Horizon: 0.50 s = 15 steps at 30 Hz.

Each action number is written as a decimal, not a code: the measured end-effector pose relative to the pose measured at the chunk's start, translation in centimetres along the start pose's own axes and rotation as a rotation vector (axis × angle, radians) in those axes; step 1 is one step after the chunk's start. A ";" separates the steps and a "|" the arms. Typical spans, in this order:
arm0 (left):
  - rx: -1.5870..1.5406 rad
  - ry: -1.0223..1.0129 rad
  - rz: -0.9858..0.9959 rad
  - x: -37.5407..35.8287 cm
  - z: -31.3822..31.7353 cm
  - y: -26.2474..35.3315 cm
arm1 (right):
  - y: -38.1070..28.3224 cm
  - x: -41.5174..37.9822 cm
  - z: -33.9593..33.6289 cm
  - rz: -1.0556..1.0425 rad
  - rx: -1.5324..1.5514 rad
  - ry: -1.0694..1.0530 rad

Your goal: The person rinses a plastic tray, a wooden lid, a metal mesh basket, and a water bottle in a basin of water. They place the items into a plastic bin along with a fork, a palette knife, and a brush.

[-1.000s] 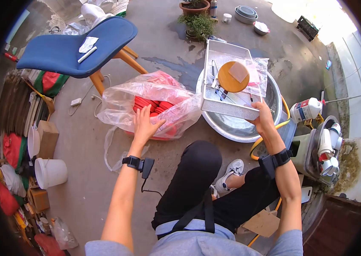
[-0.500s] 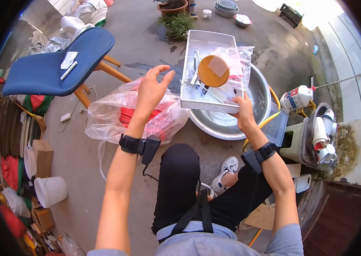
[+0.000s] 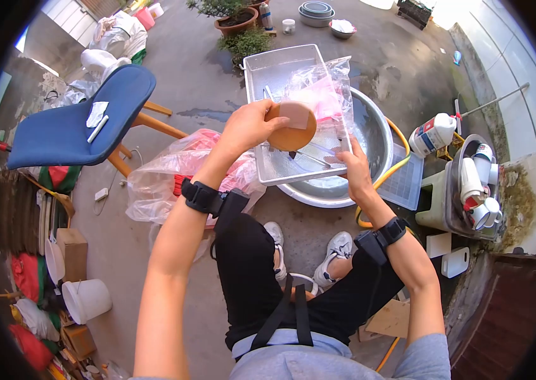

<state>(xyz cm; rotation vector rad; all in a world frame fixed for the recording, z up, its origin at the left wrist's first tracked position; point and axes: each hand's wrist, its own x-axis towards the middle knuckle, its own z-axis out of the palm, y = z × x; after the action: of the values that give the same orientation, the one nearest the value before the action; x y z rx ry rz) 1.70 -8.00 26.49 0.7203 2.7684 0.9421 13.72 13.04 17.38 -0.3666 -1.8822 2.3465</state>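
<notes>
My left hand (image 3: 250,128) is closed on the edge of a round amber-brown disc (image 3: 293,140) with a pale square on its face. The disc is held over a shallow white tray (image 3: 299,175). My right hand (image 3: 358,171) grips the tray's near right corner. Inside the tray lie a clear plastic bag (image 3: 312,79) with pink contents and some thin pale sticks, partly hidden by the disc and my left hand. Under the tray stands a large metal basin (image 3: 384,133). Below my left forearm is a clear plastic bag (image 3: 154,193) with red material inside.
A blue chair (image 3: 59,136) stands at the left. A yellow hose (image 3: 401,171) curves beside the basin, near a white jug (image 3: 433,134) and a tub of white containers (image 3: 477,190). Potted plants (image 3: 236,25) are ahead; a white bucket (image 3: 87,301) is at lower left.
My left hand has come across to the right and taken hold of the disc. The tray has shifted slightly left and down in view, with my right hand still on it.
</notes>
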 end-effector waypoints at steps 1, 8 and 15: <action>0.030 -0.038 -0.025 -0.1 -0.3 -0.4 | 0.4 0.0 -0.3 -0.002 0.006 0.002; 0.170 -0.021 0.064 -0.4 0.3 1.8 | 0.4 -0.5 0.0 -0.022 -0.009 0.056; 0.460 0.061 0.523 1.8 5.0 4.9 | 0.0 -0.7 -0.1 0.046 -0.069 0.060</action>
<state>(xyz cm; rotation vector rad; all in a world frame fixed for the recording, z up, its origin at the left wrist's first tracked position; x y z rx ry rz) 3.46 -1.05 25.51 1.5610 2.9328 0.3703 14.47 12.97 17.43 -0.4865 -1.9511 2.2768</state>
